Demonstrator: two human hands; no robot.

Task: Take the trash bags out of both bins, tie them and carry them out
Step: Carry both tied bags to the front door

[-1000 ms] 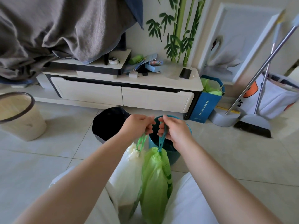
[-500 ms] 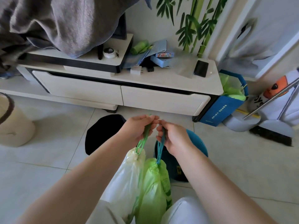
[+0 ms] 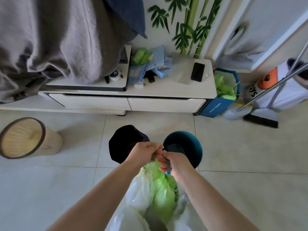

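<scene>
Two filled trash bags hang in front of me: a white bag (image 3: 140,189) on the left and a green bag (image 3: 164,195) on the right. My left hand (image 3: 144,151) is shut on the green drawstring of the white bag. My right hand (image 3: 175,162) grips the teal drawstring of the green bag. Both fists touch above the bags. Behind them on the floor stand a black bin (image 3: 124,142) and a teal bin (image 3: 191,144), both without bags.
A beige wicker bin (image 3: 28,139) stands at the left. A white TV cabinet (image 3: 126,104) with clutter and a phone runs along the wall. A blue box (image 3: 218,104) of green bags, a broom (image 3: 261,119) and dustpan stand at the right. Grey cloth hangs top left.
The view has risen and pulled back, so both bins now show whole on the floor. My hands keep hold of the drawstrings and sit closer together above the bags.
</scene>
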